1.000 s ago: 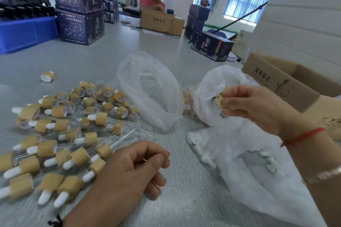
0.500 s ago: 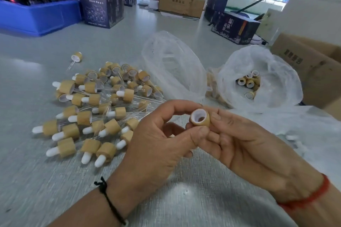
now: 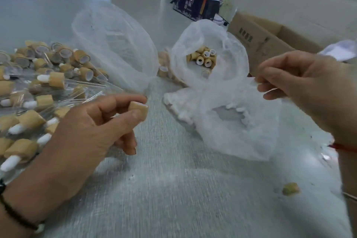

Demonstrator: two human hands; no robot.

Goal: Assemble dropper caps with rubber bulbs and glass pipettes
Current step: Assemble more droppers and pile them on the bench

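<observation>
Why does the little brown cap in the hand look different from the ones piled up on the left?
The cap pinched in the left hand is bare: no white tip sticks out, and no glass tube shows. The finished droppers in the pile on the table have a white rubber bulb at one end and a thin clear pipette at the other. The held cap is up in the air; the droppers lie flat on their sides. Both share the same tan collar.

A tan dropper cap [image 3: 138, 110] sits pinched above the table, just right of the pile of finished droppers [image 3: 41, 91]. More empty caps [image 3: 201, 58] lie inside the open bag beyond it.
</observation>
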